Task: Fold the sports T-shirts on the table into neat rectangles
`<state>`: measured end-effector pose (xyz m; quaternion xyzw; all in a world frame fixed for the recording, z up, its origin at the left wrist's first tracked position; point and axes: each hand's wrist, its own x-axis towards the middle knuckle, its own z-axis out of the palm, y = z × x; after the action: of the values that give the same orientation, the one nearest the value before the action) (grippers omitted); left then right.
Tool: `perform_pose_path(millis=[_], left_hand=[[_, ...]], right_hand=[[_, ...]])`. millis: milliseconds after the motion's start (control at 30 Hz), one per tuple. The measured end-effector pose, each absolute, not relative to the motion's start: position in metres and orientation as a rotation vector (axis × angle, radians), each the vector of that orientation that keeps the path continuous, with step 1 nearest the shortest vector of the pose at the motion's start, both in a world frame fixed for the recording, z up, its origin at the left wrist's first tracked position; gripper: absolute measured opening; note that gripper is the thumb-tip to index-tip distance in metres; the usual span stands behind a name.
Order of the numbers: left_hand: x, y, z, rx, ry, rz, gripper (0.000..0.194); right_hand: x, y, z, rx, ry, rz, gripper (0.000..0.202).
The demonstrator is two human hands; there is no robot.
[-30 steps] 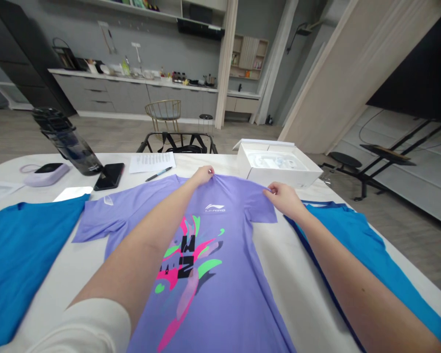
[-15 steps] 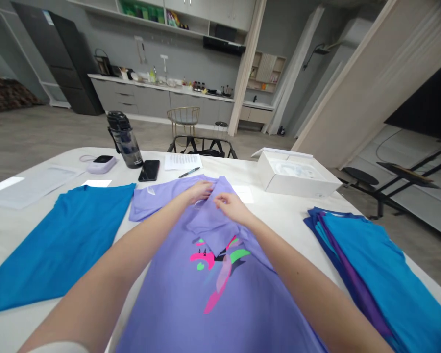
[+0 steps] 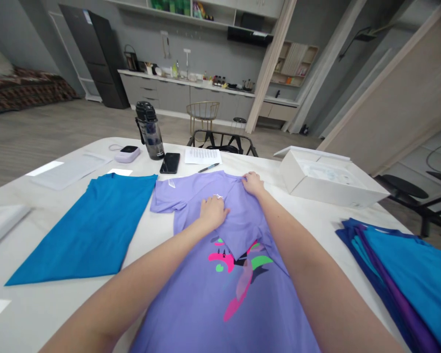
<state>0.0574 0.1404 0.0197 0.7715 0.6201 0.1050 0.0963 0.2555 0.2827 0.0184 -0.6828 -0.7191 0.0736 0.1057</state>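
A purple T-shirt [image 3: 220,294] with a pink, green and black print lies in front of me, its upper part partly folded over the print. On the fabric below the neckline rests my left hand [image 3: 213,213], flat, with its fingers stretched out and holding nothing. My right hand [image 3: 253,184] is at the shirt's far right shoulder, its fingers closed on the edge of the cloth. To the left a blue T-shirt [image 3: 95,225] lies folded lengthwise on the white table [image 3: 161,235]. A stack of folded shirts [image 3: 407,264] in blue and purple lies to the right.
Beyond the shirt are a pen [image 3: 208,167], a printed sheet [image 3: 203,156], a phone [image 3: 170,163], a water bottle [image 3: 149,131] and a small lilac device [image 3: 127,154]. An open white box [image 3: 327,189] stands at the back right. A white packet [image 3: 3,225] lies far left.
My right hand has moved outward to the shirt's far shoulder, and the flap it held is spread to the right. My left hand has come down flat nearer me. The view has turned left.
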Motion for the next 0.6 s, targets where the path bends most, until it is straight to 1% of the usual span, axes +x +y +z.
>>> perform_pose_path(millis=[67, 267, 367, 433, 500, 600], left_hand=[[0.059, 0.137, 0.021, 2.263, 1.787, 0.374, 0.025], [0.056, 0.154, 0.048, 2.077, 1.622, 0.762, 0.023], [0.045, 0.18, 0.056, 2.035, 1.682, 0.773, 0.02], [0.037, 0.191, 0.053, 1.998, 1.803, 0.711, 0.024], [0.032, 0.19, 0.046, 2.059, 1.902, 0.666, 0.033], [0.035, 0.166, 0.03, 2.37, 1.817, 0.611, 0.049]], right_hand=[[0.264, 0.287, 0.016, -1.954, -2.053, 0.197, 0.031], [0.286, 0.305, 0.026, -1.874, -1.82, 0.164, 0.029], [0.286, 0.307, 0.029, -1.885, -1.77, 0.153, 0.03], [0.283, 0.299, 0.026, -1.93, -1.76, 0.129, 0.034], [0.278, 0.287, 0.021, -1.988, -1.769, 0.09, 0.041], [0.273, 0.261, 0.014, -1.988, -1.868, 0.043, 0.046]])
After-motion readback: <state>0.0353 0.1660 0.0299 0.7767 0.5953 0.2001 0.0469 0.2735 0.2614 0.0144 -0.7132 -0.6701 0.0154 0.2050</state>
